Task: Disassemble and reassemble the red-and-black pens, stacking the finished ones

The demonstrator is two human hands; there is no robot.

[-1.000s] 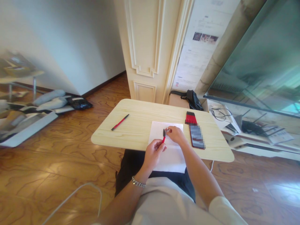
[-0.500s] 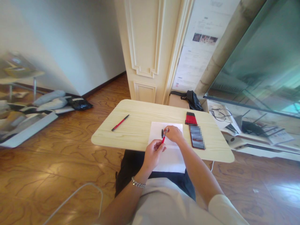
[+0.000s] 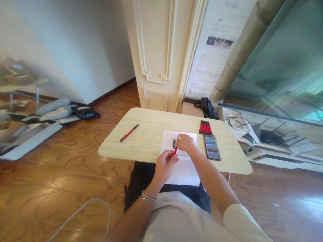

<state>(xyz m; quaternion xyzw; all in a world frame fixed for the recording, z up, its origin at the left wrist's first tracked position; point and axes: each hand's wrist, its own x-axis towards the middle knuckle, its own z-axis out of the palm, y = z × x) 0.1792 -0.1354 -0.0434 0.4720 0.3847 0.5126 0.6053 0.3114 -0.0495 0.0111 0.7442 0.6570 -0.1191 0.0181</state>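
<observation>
My left hand (image 3: 165, 165) pinches a pen's red barrel (image 3: 175, 151), tilted with its upper end away from me. A thin refill (image 3: 178, 141) sticks out of that upper end. Just beyond it, my right hand (image 3: 186, 142) is curled low over the paper, fingers at a small black pen part (image 3: 174, 144). Its fingertips are partly hidden by the refill, but they seem closed on this part. Beneath both hands lies a white sheet of paper (image 3: 185, 173), overhanging the table's near edge.
A red and black pen (image 3: 129, 132) lies at the table's left. Several similar pens (image 3: 205, 127) sit side by side at the right, above a phone (image 3: 212, 148). The light wooden table (image 3: 148, 119) has rounded corners. A black bag (image 3: 208, 107) rests behind it.
My right hand has moved slightly left and down, from the refill's tip to the black pen part, which has shifted a little. My left hand keeps its hold on the barrel.
</observation>
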